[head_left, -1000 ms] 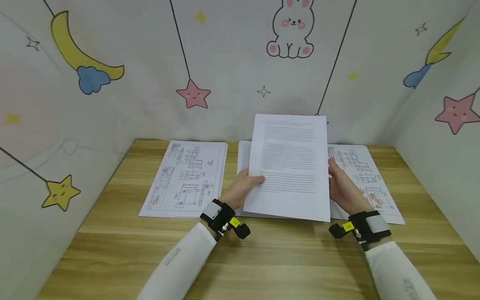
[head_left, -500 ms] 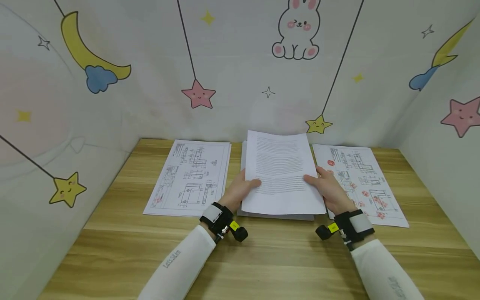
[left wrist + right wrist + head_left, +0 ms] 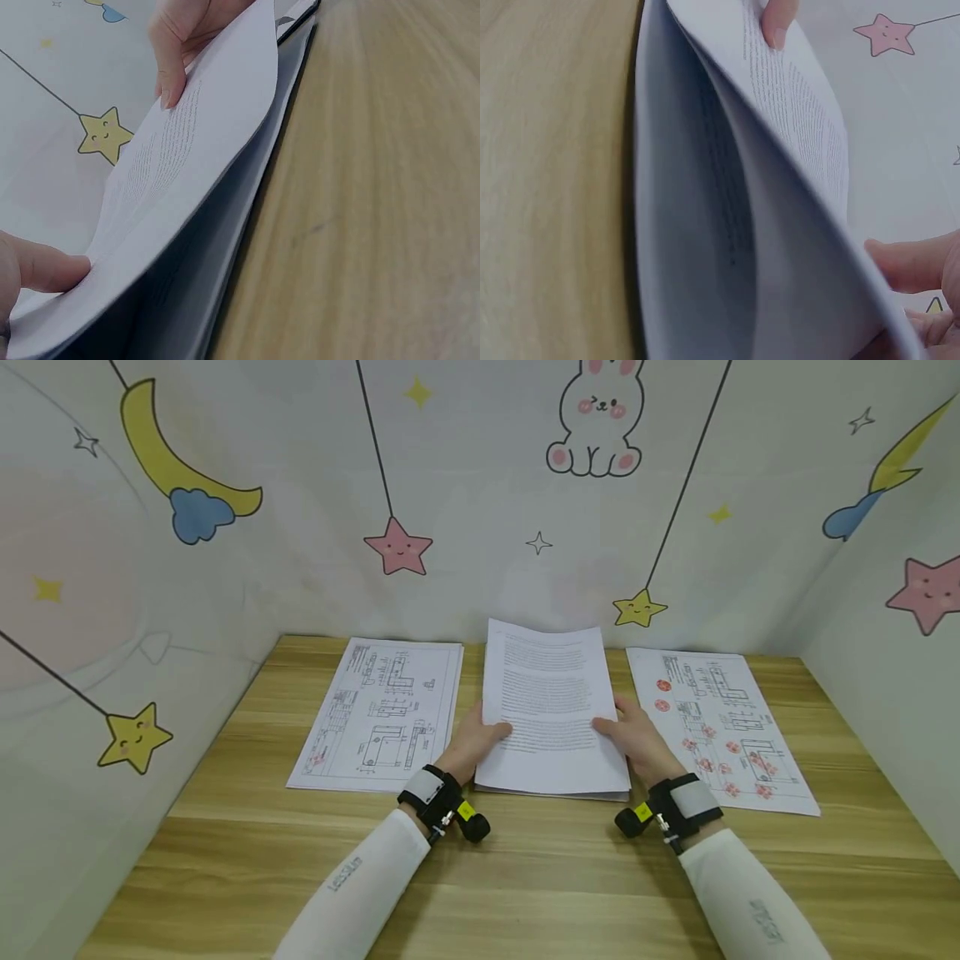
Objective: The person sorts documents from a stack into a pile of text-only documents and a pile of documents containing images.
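A few white sheets of printed text are held between both hands, bowed slightly in the middle. My left hand grips their left edge, thumb on top and fingers underneath. On the opposite edge my right hand pinches the same sheets, its thumb over the print. Directly beneath lies a paper stack on the table, mostly covered in the head view. Both wrist views show a gap between the held sheets and that stack along the near edge. The fingers under the paper are hidden.
To the left lies a pile of technical drawings. Another drawing sheet, marked with red stamps, lies on the right. The wooden table meets a cloth backdrop with cartoon prints behind and at the sides.
The held sheets came down and shifted left over the middle stack. My right thumb moved onto their top face, and the right hand travelled left, uncovering the stamped drawing.
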Motion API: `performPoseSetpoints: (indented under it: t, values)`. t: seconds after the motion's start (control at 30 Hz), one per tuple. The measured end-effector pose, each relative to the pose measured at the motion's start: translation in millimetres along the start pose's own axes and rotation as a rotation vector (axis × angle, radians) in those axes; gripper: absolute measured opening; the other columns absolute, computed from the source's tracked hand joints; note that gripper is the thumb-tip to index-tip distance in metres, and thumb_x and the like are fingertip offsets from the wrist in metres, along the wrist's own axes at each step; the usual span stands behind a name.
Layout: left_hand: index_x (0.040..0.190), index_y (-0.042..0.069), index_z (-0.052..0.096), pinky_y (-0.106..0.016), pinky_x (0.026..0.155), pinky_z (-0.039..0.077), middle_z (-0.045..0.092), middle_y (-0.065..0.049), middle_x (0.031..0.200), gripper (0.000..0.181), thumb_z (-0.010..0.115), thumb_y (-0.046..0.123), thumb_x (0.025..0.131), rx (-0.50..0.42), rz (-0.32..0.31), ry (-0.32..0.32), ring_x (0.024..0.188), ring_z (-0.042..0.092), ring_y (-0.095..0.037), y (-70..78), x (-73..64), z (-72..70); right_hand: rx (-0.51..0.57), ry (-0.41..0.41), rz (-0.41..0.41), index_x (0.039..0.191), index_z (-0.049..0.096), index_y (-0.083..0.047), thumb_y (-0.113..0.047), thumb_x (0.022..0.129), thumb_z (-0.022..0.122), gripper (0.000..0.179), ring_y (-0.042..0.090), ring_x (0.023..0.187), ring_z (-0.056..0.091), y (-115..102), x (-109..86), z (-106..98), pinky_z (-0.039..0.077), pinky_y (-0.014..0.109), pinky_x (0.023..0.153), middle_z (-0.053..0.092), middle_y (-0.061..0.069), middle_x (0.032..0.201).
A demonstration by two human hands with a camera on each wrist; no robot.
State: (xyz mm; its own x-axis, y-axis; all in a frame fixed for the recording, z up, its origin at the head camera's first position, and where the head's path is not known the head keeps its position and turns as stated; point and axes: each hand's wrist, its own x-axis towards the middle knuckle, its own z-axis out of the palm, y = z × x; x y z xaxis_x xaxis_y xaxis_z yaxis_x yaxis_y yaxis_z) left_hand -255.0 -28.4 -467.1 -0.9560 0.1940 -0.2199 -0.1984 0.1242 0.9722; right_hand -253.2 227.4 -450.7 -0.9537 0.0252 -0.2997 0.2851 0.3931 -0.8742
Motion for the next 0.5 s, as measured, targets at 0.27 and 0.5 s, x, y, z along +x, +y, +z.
performPoseSetpoints:
  t: [0.27,0.5]
  values:
    - [0.150,0.006,0.037,-0.041,0.093,0.054,0.058,-0.016,0.135,0.061,0.062,0.015,0.094,0.303,0.023,0.054,0.113,0.063,-0.028,6.5,2.1,-3.5,-0.198,0.028,-0.111,0.158,0.015,-0.002,-0.013,0.099,0.054,0.071,0.043,0.133,0.048,5.0,2.9,2.1,0.043,0.055,0.108,0.038,0.027,0.153]
    - [0.138,0.004,0.054,-0.034,0.075,0.056,0.070,-0.015,0.112,0.051,0.067,0.020,0.091,0.620,0.071,0.163,0.092,0.067,-0.024,9.1,1.4,-6.3,-0.406,0.059,-0.226,0.153,0.023,0.008,-0.006,0.095,0.057,0.068,0.047,0.140,0.040,-1.9,4.9,3.4,0.033,0.058,0.115,0.037,0.032,0.152]
